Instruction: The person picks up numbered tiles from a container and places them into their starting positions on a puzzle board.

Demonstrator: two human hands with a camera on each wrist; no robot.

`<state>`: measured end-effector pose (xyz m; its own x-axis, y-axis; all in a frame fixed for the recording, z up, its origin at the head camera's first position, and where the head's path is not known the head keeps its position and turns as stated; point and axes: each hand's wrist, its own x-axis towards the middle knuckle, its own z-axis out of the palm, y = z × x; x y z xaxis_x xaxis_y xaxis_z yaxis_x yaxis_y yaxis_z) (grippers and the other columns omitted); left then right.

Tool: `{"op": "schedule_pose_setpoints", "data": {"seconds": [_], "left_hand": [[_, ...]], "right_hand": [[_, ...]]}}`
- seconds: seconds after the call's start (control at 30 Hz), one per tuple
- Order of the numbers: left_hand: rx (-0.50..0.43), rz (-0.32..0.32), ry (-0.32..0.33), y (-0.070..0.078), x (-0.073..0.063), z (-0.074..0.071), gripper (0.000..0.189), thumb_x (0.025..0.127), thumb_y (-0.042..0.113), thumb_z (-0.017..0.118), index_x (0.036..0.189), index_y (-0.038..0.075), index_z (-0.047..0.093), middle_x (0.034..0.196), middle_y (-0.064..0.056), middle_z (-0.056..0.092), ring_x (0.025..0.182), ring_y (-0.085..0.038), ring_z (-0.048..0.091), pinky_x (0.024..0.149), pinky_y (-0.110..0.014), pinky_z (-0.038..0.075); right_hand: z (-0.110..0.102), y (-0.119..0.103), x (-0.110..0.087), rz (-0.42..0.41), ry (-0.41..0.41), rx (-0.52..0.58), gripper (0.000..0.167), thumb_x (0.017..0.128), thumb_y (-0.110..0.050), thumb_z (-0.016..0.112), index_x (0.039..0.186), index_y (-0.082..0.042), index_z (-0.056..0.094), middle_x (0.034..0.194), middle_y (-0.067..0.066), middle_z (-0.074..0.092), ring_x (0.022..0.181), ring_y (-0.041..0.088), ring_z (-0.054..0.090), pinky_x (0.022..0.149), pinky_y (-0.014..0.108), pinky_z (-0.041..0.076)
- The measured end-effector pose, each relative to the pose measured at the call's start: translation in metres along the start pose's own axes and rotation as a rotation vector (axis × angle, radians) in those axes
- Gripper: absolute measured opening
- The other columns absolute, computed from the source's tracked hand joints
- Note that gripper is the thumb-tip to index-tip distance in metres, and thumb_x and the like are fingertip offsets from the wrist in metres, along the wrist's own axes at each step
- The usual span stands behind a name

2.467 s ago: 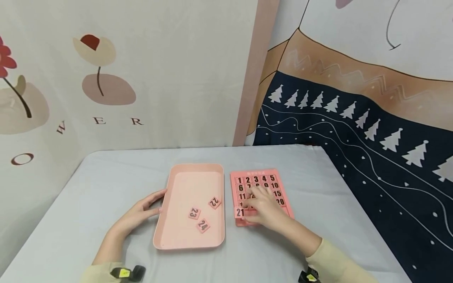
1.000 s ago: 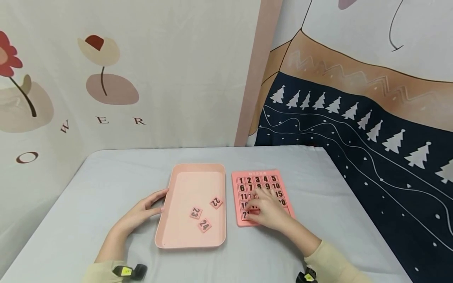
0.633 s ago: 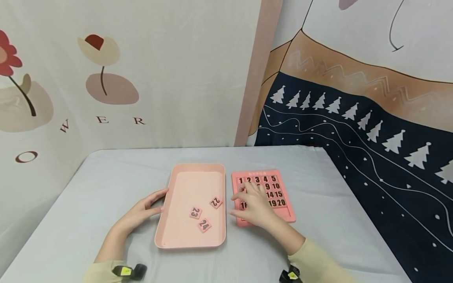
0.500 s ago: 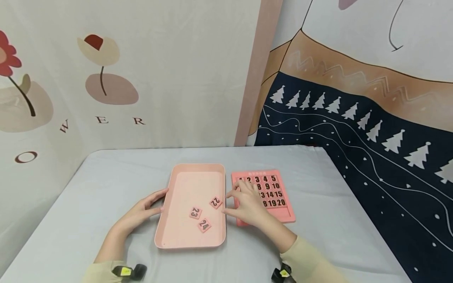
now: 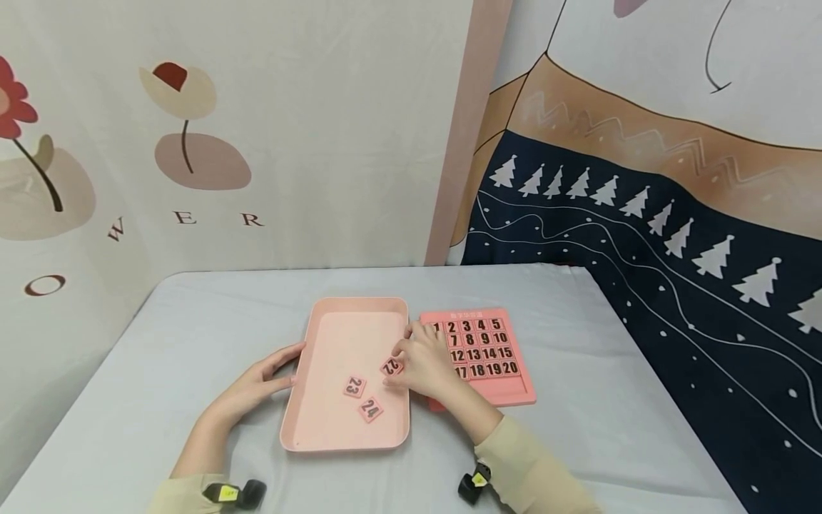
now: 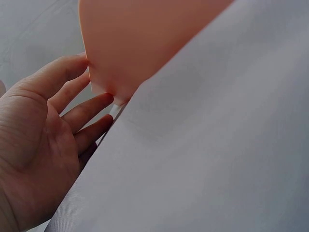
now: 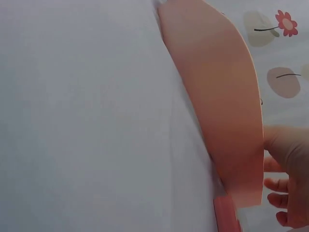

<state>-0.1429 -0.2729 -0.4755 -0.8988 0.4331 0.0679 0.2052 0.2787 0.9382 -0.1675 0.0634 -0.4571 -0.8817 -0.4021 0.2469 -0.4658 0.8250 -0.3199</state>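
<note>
My left hand (image 5: 262, 383) rests its fairly straight fingers against the left side of the pink tray (image 5: 295, 421); in the left wrist view its fingertips meet the tray's outer wall (image 6: 130, 43). Over the tray's right rim reaches my right hand (image 5: 424, 363), thumb and index finger apart on either side of number tile 22 (image 5: 391, 367), which lies in the tray. Tiles 23 (image 5: 354, 387) and 24 (image 5: 370, 410) lie nearby. To the right is a pink number board (image 5: 504, 390) with rows of number tiles; my right hand and wrist hide its lower left part.
A pale grey cloth covers the table (image 5: 212, 321). Behind it hang a cream curtain (image 5: 334, 143) with flower prints and a dark blue cloth (image 5: 546, 228) with white trees. Both wrists wear small black cameras.
Tile 21 went down onto the board's bottom left, under my right hand. That hand then moved left from the board to tile 22 in the tray. My left hand stayed at the tray.
</note>
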Motion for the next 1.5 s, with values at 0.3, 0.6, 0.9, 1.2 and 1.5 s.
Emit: {"op": "schedule_pose_setpoints", "data": {"seconds": [0.3,0.6,0.9,1.2,1.5], "left_hand": [[-0.009,0.012,-0.002,0.0,0.001,0.001,0.06,0.093,0.007,0.062,0.146,-0.001,0.036,0.149,-0.022,0.033,0.128,0.009,0.032,0.1,-0.008,0.024],[-0.01,0.025,-0.004,-0.002,0.002,0.0,0.059,0.092,0.007,0.062,0.145,-0.001,0.036,0.148,-0.023,0.034,0.128,0.008,0.032,0.1,-0.008,0.024],[-0.002,0.017,0.0,-0.002,0.002,0.0,0.059,0.093,0.007,0.061,0.145,-0.002,0.035,0.148,-0.025,0.032,0.127,0.008,0.032,0.1,-0.008,0.025],[-0.009,-0.022,0.001,0.001,0.0,0.001,0.06,0.094,0.01,0.061,0.147,0.001,0.035,0.15,-0.02,0.032,0.127,0.009,0.031,0.1,-0.008,0.025],[-0.007,-0.019,-0.003,-0.003,0.0,-0.001,0.059,0.094,0.01,0.06,0.147,0.003,0.036,0.15,-0.018,0.032,0.128,0.008,0.031,0.1,-0.008,0.024]], "right_hand": [[0.0,-0.007,0.005,0.073,-0.044,-0.039,0.036,0.055,-0.048,0.088,0.076,-0.024,0.07,0.109,-0.002,0.046,0.09,0.018,0.037,0.077,0.034,0.033],[0.0,-0.007,0.006,0.087,-0.051,-0.043,0.03,0.054,-0.037,0.091,0.072,-0.022,0.072,0.111,-0.001,0.047,0.092,0.019,0.039,0.081,0.035,0.034],[0.0,-0.004,0.006,0.06,-0.058,0.024,0.027,0.055,-0.026,0.087,0.078,-0.022,0.073,0.107,-0.001,0.044,0.087,0.018,0.037,0.075,0.034,0.033],[-0.009,-0.001,0.002,-0.005,-0.046,0.189,0.028,0.06,-0.023,0.085,0.086,-0.021,0.073,0.107,-0.001,0.042,0.091,0.018,0.038,0.079,0.035,0.035],[-0.044,0.016,-0.003,-0.151,-0.056,0.238,0.028,0.066,-0.022,0.086,0.091,-0.023,0.073,0.11,-0.001,0.044,0.099,0.017,0.037,0.087,0.039,0.034]]}}
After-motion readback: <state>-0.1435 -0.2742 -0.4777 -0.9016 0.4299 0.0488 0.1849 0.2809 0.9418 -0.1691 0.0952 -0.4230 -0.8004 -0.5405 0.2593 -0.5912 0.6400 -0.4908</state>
